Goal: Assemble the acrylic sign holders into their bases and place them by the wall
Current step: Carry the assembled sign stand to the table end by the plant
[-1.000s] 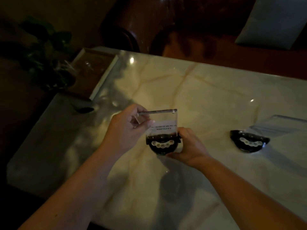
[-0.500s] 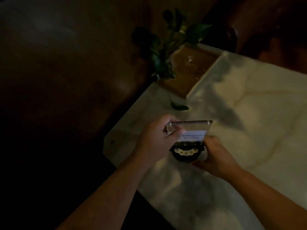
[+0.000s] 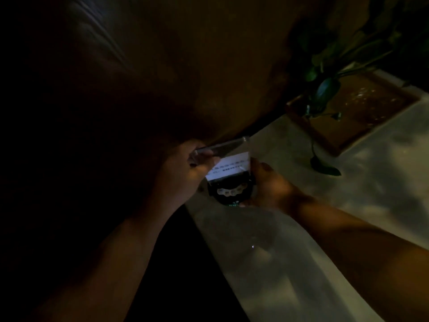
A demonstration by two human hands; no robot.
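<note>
— Over the near-left corner of the marble table (image 3: pixel 290 263), what is being held?

— An acrylic sign holder (image 3: pixel 228 162) seated in its black base (image 3: pixel 231 190). The clear panel stands roughly upright out of the base, tilted a little, with a white paper label (image 3: pixel 229 168) showing printed lines too small to read.

— And the hands?

— The left hand (image 3: pixel 183 168) is closed on the panel's upper left edge, fingers pinching the top corner. The right hand (image 3: pixel 267 184) is wrapped around the right side of the base, thumb up against the panel's right edge. Both are gripping the same assembled piece.

— Is the base resting on the table?

— I cannot tell. It sits right at the table's edge, above or on it; the light is too dim to see contact.

— Anything on the base itself?

— A pale curved row of small rounded marks on its front face, and a faint green spot lower down. Nothing sharper than that.

— What lies around it?

— Behind the holder is a dark brown wall (image 3: pixel 197 66), very close to the panel's top edge. Farther along the table to the right there is a brown tray with a pale rim (image 3: pixel 362 112), and a green plant (image 3: pixel 329 73) hangs over it. One leaf (image 3: pixel 325 167) lies on the marble just in front of the tray, well apart from the hands.

— The rest?

— Left of the table it is nearly black; only both bare forearms show.
</note>
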